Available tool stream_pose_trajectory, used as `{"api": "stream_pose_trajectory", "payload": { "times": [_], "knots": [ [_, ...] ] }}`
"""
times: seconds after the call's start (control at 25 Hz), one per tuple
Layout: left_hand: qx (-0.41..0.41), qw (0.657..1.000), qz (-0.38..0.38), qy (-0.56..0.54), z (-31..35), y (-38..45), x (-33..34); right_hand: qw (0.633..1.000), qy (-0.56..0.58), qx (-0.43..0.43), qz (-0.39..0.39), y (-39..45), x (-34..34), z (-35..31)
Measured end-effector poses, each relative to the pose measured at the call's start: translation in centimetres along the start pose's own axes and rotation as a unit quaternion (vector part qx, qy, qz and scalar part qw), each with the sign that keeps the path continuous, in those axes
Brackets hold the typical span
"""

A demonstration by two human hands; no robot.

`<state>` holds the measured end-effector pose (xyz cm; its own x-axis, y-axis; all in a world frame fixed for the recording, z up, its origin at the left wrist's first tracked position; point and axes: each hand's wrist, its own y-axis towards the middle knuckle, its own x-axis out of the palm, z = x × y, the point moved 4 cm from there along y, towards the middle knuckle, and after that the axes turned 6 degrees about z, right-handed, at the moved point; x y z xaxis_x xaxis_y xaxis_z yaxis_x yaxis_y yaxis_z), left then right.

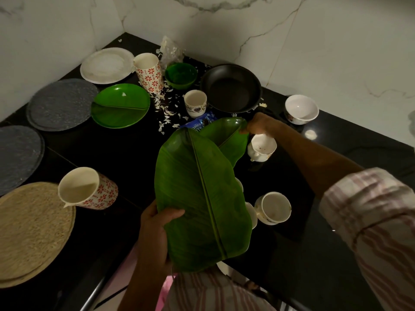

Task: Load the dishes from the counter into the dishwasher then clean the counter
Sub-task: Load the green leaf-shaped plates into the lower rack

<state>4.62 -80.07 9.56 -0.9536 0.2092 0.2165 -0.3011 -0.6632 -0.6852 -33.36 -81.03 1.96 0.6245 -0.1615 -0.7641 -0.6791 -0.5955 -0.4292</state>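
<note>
The person is standing at the black stone table (116,153) in the corner, gathering dishes. The left hand (155,230) is gripping the near end of a large green leaf-shaped plate (199,198), thumb curled over its top, holding it above the table. The right hand (258,125) is pinching the far rim of a second green leaf-shaped plate (229,135), which is lying partly under the first.

I would judge the job barely begun: nearly everything is sitting out, no dishwasher is in view, and white flakes (166,108) are littering the middle, so the wiping is yet to come.

By my count there are two leaf plates, one round green plate (121,105), one green bowl (180,75), one white plate (106,65), two red-flowered tumblers (149,71), one of them tipped over (87,191), one black pan (231,88), one white bowl (301,108), three plainly visible white cups (195,103), two grey round mats (61,104) and one straw mat (31,232). More cups may be hiding behind the leaf.
</note>
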Motion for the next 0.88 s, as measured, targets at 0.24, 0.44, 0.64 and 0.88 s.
{"api": "stream_pose_trajectory", "payload": {
  "times": [0.24, 0.44, 0.64, 0.88],
  "knots": [
    [0.013, 1.0, -0.001, 0.018, -0.3, 0.2, -1.0, 0.988, 0.14, 0.057, -0.026, -1.6, -2.2, -0.8],
    [0.034, 0.999, -0.007, 0.014, -0.1, 0.5, -1.2, 0.978, 0.21, 0.0, -0.011, -4.1, -4.2, -1.7],
    [0.057, 0.998, -0.031, 0.014, 0.2, 0.0, -0.6, 0.953, 0.109, -0.189, 0.211, -8.6, -9.3, -2.6],
    [0.053, 0.997, -0.049, 0.019, 0.0, 0.0, 0.1, 0.773, 0.219, -0.303, 0.512, -17.5, -19.3, -2.2]
  ]
}}
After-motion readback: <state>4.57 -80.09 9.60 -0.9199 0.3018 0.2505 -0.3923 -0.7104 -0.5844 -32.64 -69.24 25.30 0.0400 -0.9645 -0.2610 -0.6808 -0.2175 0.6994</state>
